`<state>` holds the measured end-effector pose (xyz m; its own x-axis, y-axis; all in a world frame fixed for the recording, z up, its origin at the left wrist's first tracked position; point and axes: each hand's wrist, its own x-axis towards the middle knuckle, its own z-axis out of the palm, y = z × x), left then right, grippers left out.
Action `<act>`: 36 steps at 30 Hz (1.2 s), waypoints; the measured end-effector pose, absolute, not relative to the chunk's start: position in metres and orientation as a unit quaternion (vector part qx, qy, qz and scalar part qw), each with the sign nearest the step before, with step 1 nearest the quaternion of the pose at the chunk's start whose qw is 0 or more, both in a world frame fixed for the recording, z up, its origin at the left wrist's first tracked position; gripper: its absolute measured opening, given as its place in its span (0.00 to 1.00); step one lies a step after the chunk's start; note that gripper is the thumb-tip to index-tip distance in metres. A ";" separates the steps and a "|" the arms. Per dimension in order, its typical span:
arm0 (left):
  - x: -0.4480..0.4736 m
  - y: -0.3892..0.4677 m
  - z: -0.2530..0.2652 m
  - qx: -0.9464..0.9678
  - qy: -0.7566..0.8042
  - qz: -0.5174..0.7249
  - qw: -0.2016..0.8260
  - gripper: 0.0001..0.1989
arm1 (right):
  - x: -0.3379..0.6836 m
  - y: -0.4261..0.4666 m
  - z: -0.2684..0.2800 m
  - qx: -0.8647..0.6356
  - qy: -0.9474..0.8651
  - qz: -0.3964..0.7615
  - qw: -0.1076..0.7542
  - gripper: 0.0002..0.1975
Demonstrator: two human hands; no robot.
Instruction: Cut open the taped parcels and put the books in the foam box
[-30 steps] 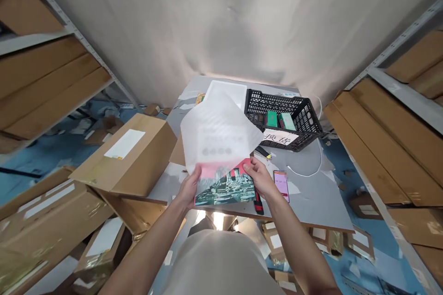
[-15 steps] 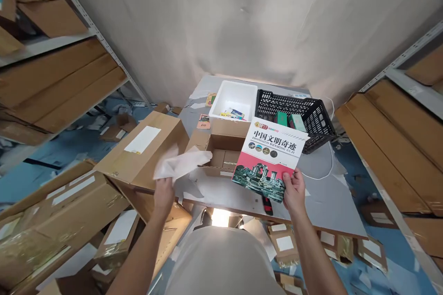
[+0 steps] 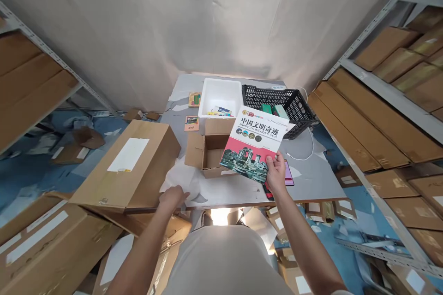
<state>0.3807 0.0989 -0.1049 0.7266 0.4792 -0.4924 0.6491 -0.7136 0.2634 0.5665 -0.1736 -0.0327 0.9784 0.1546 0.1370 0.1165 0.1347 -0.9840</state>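
My right hand (image 3: 276,174) grips the lower right corner of a book (image 3: 254,143) with a white and red cover, tilted over an open cardboard box (image 3: 211,154). The book hides the box's right part. At the table's front left edge, my left hand (image 3: 173,197) is closed on the near edge of a thin white sheet (image 3: 183,176), which lies crumpled between the large carton and the open box. A red and black tool (image 3: 267,192) and a phone with a pink screen (image 3: 288,173) lie by my right hand, both partly covered.
Behind the open box stand a white bin (image 3: 221,90) with small packets and a black crate (image 3: 294,108) with green boxes. Two small booklets, one a pink booklet (image 3: 191,123), lie left of the bin. A large closed carton (image 3: 133,166) stands at the left. Shelves of cartons flank both sides.
My left hand has lowered the white sheet to the tabletop. The book stays in my right hand over the box. The view has turned right, and the phone has come into sight.
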 end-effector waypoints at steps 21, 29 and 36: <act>0.399 0.017 -0.058 0.518 0.221 0.077 0.823 0.24 | 0.604 -0.190 0.040 -0.588 -0.152 0.138 0.782 0.21; 0.414 -0.016 -0.041 0.334 0.141 -0.178 0.915 0.16 | 0.616 -0.177 0.039 -0.613 -0.247 0.252 0.707 0.25; 0.403 -0.002 -0.028 0.327 0.113 -0.020 0.938 0.29 | 0.630 -0.198 0.043 -0.664 -0.202 0.265 0.669 0.16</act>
